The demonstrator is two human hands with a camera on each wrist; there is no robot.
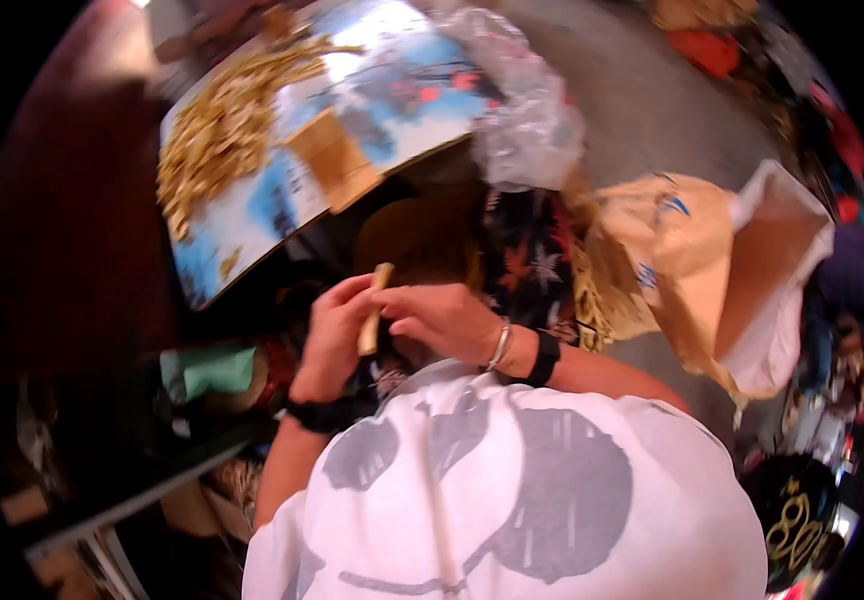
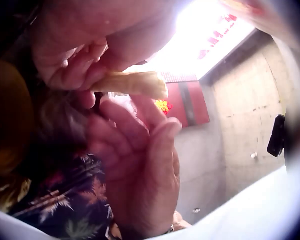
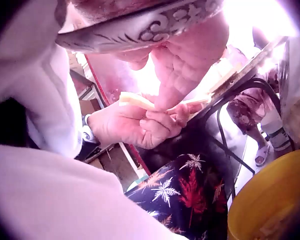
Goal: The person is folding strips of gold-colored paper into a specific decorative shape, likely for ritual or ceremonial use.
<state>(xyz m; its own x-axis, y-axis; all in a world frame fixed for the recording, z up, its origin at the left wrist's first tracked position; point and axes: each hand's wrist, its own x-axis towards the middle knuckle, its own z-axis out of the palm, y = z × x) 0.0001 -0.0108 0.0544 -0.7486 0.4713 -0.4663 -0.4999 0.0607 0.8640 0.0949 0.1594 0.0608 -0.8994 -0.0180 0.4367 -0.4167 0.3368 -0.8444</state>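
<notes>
My left hand (image 1: 332, 322) grips a short pale-yellow strip (image 1: 370, 338) between thumb and fingers, above the lap. In the left wrist view the strip (image 2: 135, 84) looks flat and slightly creased, one end poking out past the fingers. My right hand (image 1: 449, 322), with a silver bracelet (image 1: 499, 346) at its wrist, is held close against the strip from the right. Its fingers are loosely extended in the left wrist view, beneath the strip. From the right wrist camera, a right fingertip meets the strip (image 3: 136, 100) beside the curled left fingers (image 3: 157, 127).
A heap of tan strips (image 1: 217, 130) lies on a blue-and-white patterned table (image 1: 277, 205), with a brown flat piece (image 1: 332, 160) at its edge. Clear plastic (image 1: 527, 120) hangs off the table's right side. An open paper sack (image 1: 687, 250) and a yellow bucket (image 3: 270, 192) stand nearby.
</notes>
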